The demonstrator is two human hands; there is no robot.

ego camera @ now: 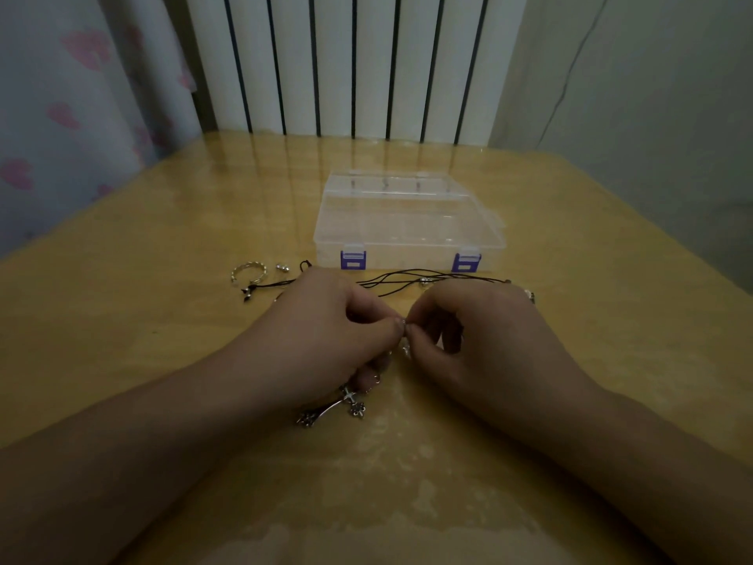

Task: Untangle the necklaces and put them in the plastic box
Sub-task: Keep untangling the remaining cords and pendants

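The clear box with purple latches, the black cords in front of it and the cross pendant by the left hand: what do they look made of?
The clear rectangular box with purple latches looks like glossy transparent plastic: the table shows through it. The thin black cords seem to be matte string or waxed cord, with no glint. The silver cross pendant below the left hand looks like shiny metal, going by its bright highlights; which metal cannot be told.
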